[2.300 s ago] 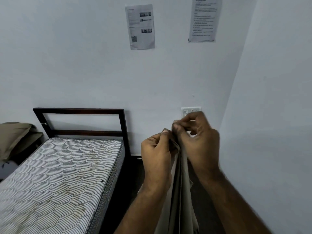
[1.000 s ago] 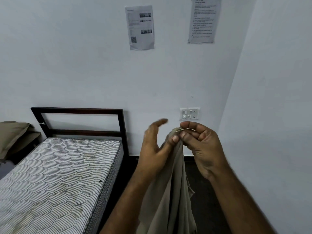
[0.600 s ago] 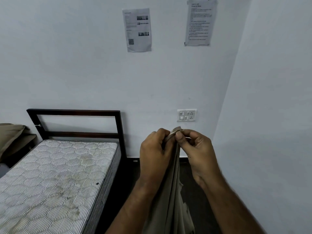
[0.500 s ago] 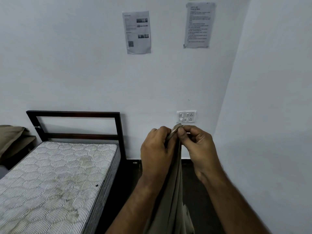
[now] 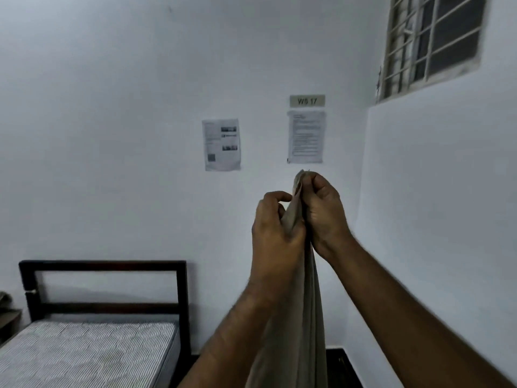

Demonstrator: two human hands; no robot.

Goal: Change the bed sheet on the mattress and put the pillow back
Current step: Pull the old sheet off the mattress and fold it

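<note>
I pinch the sheet (image 5: 298, 317) high between my left hand (image 5: 275, 233) and right hand (image 5: 321, 217) so it hangs free beside the bare mattress (image 5: 84, 354), ready to spread.

hands (image 5: 296, 219): 2 | bed sheet (image 5: 302, 317): 1 | mattress (image 5: 84, 357): 1 | wall papers (image 5: 221, 144): 2 | window (image 5: 432, 40): 1

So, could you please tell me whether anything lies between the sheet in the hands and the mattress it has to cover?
Nothing visible does. The left hand and right hand grip the sheet raised right of the bare mattress, with only open space between.
</note>
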